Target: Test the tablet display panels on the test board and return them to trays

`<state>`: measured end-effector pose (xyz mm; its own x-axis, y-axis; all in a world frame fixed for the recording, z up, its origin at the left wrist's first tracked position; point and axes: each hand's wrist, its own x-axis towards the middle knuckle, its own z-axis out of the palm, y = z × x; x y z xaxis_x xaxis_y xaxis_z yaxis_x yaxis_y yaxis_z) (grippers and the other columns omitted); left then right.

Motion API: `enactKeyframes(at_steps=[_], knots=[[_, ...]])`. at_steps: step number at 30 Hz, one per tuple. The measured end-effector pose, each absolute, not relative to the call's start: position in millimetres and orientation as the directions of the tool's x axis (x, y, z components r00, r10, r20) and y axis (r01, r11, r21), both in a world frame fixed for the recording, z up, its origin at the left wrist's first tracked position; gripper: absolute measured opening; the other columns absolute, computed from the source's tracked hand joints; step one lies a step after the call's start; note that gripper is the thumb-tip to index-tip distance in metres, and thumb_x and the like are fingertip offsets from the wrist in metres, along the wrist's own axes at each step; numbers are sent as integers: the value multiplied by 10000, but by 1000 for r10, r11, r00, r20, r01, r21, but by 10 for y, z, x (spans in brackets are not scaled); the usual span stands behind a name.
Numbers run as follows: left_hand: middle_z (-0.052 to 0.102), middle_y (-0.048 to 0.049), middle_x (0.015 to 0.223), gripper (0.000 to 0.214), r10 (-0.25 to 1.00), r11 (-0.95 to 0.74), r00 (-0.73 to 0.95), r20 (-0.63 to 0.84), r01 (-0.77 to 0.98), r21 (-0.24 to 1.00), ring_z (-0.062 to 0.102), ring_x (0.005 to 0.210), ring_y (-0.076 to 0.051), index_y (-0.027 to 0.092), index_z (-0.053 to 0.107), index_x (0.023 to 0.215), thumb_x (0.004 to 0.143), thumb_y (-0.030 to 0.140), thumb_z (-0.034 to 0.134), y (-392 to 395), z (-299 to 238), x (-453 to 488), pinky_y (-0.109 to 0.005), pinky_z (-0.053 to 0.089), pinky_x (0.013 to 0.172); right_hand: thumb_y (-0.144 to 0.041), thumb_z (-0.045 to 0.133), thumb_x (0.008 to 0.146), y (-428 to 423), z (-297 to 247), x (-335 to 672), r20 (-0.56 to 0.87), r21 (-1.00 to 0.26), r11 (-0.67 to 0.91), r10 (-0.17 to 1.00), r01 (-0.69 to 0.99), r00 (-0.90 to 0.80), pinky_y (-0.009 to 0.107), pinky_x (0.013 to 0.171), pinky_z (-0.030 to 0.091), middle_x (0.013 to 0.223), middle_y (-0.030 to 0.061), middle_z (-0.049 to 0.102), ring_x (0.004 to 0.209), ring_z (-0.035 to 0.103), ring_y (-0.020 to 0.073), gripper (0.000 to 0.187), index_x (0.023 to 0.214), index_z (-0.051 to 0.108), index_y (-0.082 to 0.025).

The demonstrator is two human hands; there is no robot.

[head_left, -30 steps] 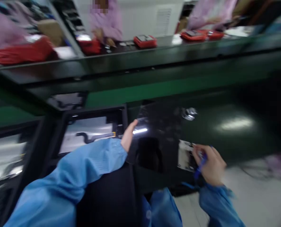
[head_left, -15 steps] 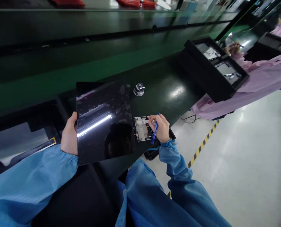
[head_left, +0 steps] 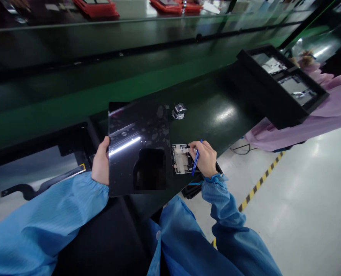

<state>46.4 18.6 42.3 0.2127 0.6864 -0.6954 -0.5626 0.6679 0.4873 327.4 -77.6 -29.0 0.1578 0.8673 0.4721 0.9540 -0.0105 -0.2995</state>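
A dark glossy screen panel (head_left: 121, 165) is tilted up in my left hand (head_left: 101, 163), which grips its left edge with the thumb on the front. Bubbles or smudges mark its upper part, and a bright light strip reflects across it. Just right of the panel lies an opened device with exposed electronics (head_left: 181, 159), partly covered by the panel. Over that device's right side my right hand (head_left: 206, 157) is closed around a blue pen-like tool (head_left: 196, 159). The fingertips rest near a pale strip on the electronics; whether they pinch it cannot be made out.
A shiny metal roll or dispenser (head_left: 179, 111) stands behind the device. At left a black tray (head_left: 84, 134) holds a panel with a dark flex cable (head_left: 44, 186). Black boxes (head_left: 276, 103) with parts stand at right, by a person in pink sleeves (head_left: 337, 96). Red-wrapped items (head_left: 97, 9) line the shelf.
The whole scene has shifted right and slightly down in view as my head turned. The panel appears a little more turned edge-on. Both hands keep their holds.
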Motion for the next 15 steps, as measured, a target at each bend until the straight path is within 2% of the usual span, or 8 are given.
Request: enactKeyframes(at_steps=[1,3,5,6,8,9,13,15], knots=[[768,-38,800,445,671,682,242,-701,-570,457,739,886,-244,120,680,1124,993,429,388,182,427,461,-342,609,826,-187,528,915,-759,-242,3205,482,-353,-45,848,935,223,289,670,496,735,5,691,717,615,171,144,836,637,-237],[759,-37,751,434,656,693,268,-705,-585,422,740,874,-247,130,708,1011,985,436,402,177,433,453,-342,609,822,-231,529,933,-734,-120,3001,443,-561,-42,829,827,343,308,738,542,865,16,725,785,666,177,129,972,651,-244],[746,-26,693,411,656,693,261,-708,-580,428,742,854,-245,147,711,892,985,412,411,173,438,448,-341,608,819,-307,551,945,-723,11,2751,347,-767,72,882,638,318,348,880,566,1204,54,693,1025,684,203,325,1266,554,-256],[737,-21,664,403,659,689,242,-712,-575,442,743,840,-244,152,706,844,985,398,420,170,440,448,-339,608,817,-347,568,943,-723,67,2632,315,-830,135,914,540,255,378,970,546,1383,71,594,1185,630,223,500,1415,425,-263],[731,-18,639,391,670,677,199,-715,-560,478,745,815,-246,154,706,819,981,392,442,160,440,455,-342,610,807,-407,600,928,-727,145,2441,293,-886,211,945,414,144,448,1127,445,1585,70,354,1410,432,253,792,1558,138,-280],[735,-19,649,384,674,673,189,-714,-555,489,745,812,-250,153,714,841,978,397,451,155,438,460,-347,611,804,-417,600,927,-729,164,2374,289,-895,222,949,386,125,475,1170,393,1617,59,286,1455,359,259,851,1572,60,-288],[758,-29,714,371,694,650,171,-700,-567,506,747,837,-274,179,738,947,957,433,469,133,414,494,-376,620,789,-346,466,994,-728,143,2248,285,-909,202,940,364,190,511,1223,304,1621,32,274,1492,279,239,745,1578,6,-302],[766,-40,746,378,700,636,154,-697,-579,511,746,858,-289,191,742,975,942,453,472,123,409,516,-396,621,790,-333,471,992,-714,114,2213,290,-899,172,923,403,252,523,1230,281,1609,33,303,1492,279,242,741,1578,18,-310]])
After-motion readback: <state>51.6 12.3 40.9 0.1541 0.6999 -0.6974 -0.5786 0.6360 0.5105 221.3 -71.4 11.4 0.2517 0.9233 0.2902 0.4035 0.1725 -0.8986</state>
